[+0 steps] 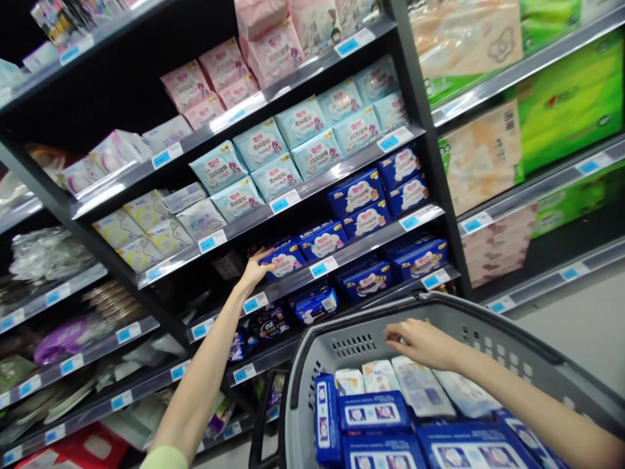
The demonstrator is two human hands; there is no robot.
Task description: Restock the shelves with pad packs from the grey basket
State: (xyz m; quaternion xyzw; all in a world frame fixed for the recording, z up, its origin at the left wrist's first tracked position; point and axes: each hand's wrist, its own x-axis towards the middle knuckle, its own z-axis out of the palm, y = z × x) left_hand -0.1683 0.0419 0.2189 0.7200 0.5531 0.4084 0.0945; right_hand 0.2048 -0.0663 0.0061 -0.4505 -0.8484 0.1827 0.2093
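Observation:
My left hand reaches onto a lower shelf and is closed round the left end of a blue pack of sanitary pads. Its thumb lies across the pack's front, while the other fingers rest at the top and side. Over the grey shopping basket hovers my right hand, fingers loosely bent and apart, with nothing seen in them. Inside the basket are several blue packs and, behind them, several pale packs.
Light-blue packs line the shelf above, with pink packs higher up. More blue packs sit one shelf lower. A black upright divides this rack from large green packages. The basket's black handle hangs at its left.

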